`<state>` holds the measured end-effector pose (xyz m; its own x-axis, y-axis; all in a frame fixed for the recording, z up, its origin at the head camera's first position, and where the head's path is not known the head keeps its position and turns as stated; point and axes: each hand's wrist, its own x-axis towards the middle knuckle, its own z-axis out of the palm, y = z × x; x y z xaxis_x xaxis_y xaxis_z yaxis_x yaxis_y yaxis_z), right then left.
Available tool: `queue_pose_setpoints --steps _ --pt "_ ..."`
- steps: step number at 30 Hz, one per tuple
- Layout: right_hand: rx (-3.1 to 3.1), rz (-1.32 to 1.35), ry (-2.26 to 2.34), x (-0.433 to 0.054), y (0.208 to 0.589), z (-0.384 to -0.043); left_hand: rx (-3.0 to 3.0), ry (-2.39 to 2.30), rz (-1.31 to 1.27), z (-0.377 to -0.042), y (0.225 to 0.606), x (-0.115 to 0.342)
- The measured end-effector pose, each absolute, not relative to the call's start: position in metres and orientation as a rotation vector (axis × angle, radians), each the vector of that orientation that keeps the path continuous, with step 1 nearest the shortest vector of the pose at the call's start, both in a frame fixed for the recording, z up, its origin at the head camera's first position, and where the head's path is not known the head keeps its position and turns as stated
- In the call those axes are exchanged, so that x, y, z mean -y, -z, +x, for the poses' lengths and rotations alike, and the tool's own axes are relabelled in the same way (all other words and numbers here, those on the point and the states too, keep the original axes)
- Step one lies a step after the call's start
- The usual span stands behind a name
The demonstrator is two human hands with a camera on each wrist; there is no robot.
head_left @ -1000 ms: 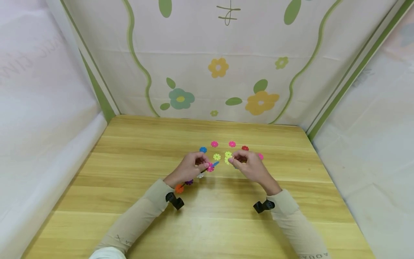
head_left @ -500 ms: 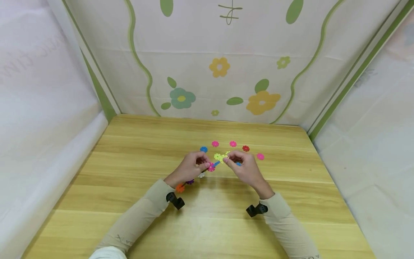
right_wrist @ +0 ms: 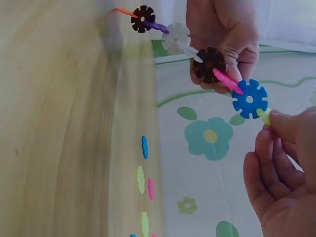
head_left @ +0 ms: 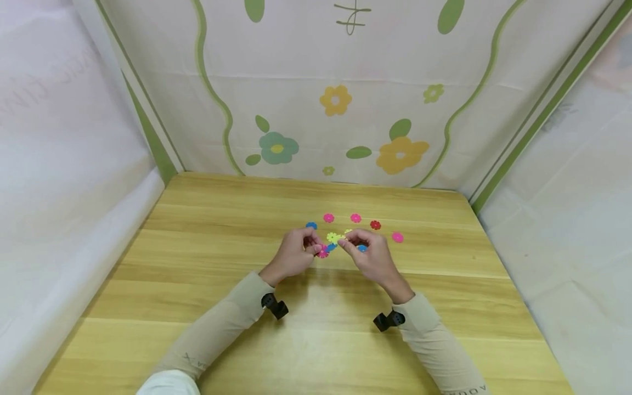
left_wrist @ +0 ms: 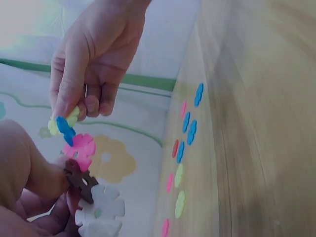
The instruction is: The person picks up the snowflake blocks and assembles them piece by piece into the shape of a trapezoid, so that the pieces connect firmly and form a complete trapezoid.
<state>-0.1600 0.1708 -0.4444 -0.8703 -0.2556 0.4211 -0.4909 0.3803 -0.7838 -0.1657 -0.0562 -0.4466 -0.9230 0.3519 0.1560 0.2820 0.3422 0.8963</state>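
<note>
My left hand pinches a chain of interlocking notched plastic discs by a dark brown disc. Beyond it the chain continues with a pink disc and a blue disc at the far end. In my right hand, thumb and fingers pinch a yellow disc; its edge meets the rim of the blue disc, though how deep it sits in the slot is hidden. A white disc hangs on the other side of my left fingers, followed by purple, brown and orange discs.
Loose discs lie on the wooden table past my hands: pink, red, pink at the right, and blue, among several others. A white printed cloth stands behind the table, with more cloth at both sides.
My right hand has moved left with the yellow disc to the blue disc at the chain's end. My left hand has turned slightly, and the chain's orange and purple end no longer shows in the head view.
</note>
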Motion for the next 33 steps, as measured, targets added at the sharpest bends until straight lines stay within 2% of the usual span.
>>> queue_pose_setpoints --steps 11,18,25,33 --pt "2.324 0.657 -1.593 -0.171 0.452 -0.162 -2.549 -1.688 0.488 -0.163 0.444 0.050" --pt "2.398 0.633 -1.573 -0.171 0.450 -0.160 -2.472 -1.704 0.561 -0.167 0.450 0.055" --pt "2.467 0.585 -1.564 -0.180 0.450 -0.162 -2.327 -1.577 0.689 -0.173 0.449 0.080" --pt "2.485 0.453 -1.656 -0.200 0.450 -0.159 -2.355 -1.383 0.633 -0.172 0.458 0.122"
